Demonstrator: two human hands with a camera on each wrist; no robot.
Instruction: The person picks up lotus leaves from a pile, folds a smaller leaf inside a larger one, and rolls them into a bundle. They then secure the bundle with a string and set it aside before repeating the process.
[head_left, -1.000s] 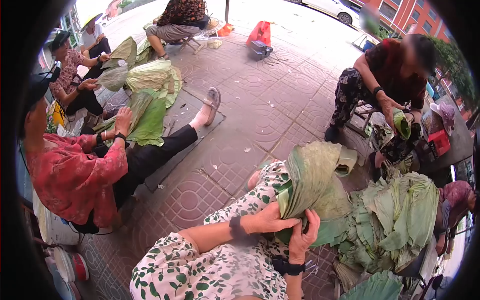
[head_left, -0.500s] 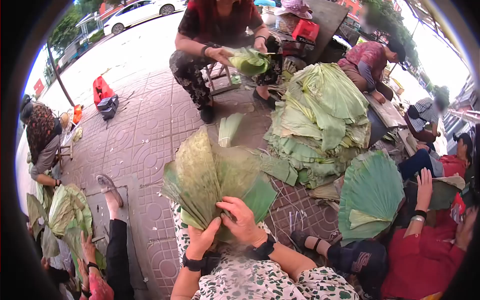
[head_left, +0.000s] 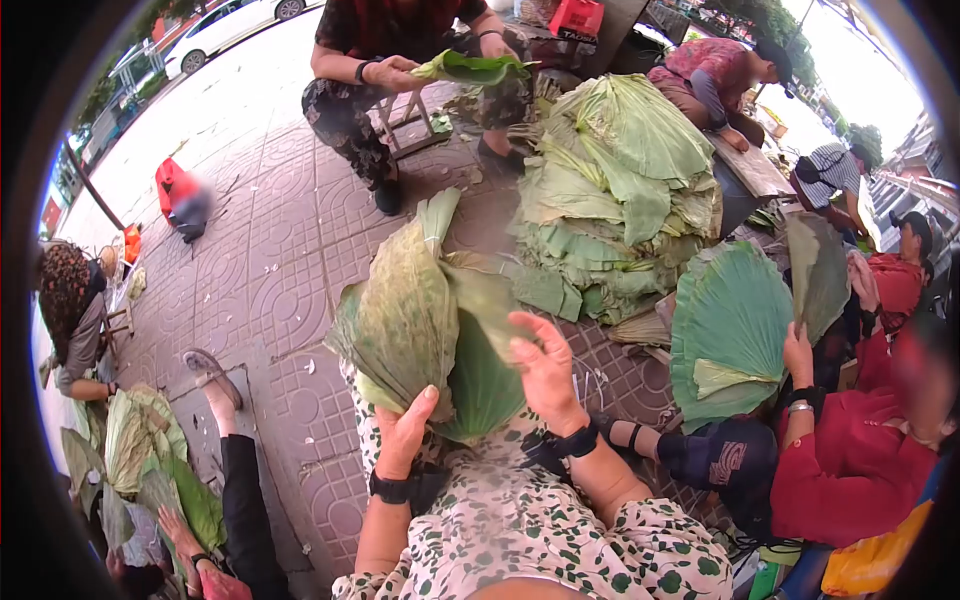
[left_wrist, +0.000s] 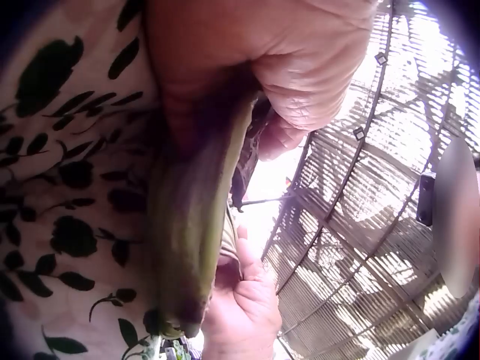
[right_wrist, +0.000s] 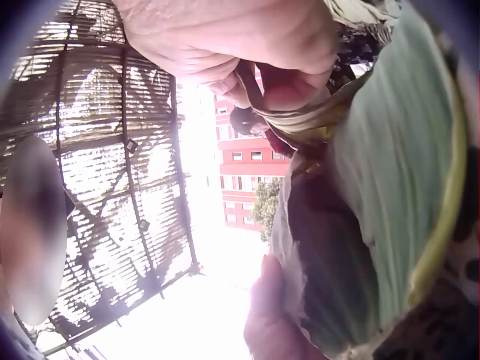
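Over the lap, my left hand grips a folded bundle of large dried leaves, lotus leaves by their look, with the thumb lying along the near face. In the left wrist view the bundle's thick folded edge runs down from the gripping fingers. My right hand pinches the edge of a loose leaf flap at the bundle's right side. Below that flap shows a darker green leaf. In the right wrist view, thumb and fingers close on a wrinkled leaf fold.
A tall pile of leaves stands ahead to the right. A broad fanned green leaf lies nearer on the right, beside a person in red. Another person sits opposite with a leaf. An outstretched leg reaches in at left.
The view has swung right, then slightly further. Both hands were together at the bundle's base; my right hand has moved up and right, drawing a leaf flap outward. The left keeps its hold.
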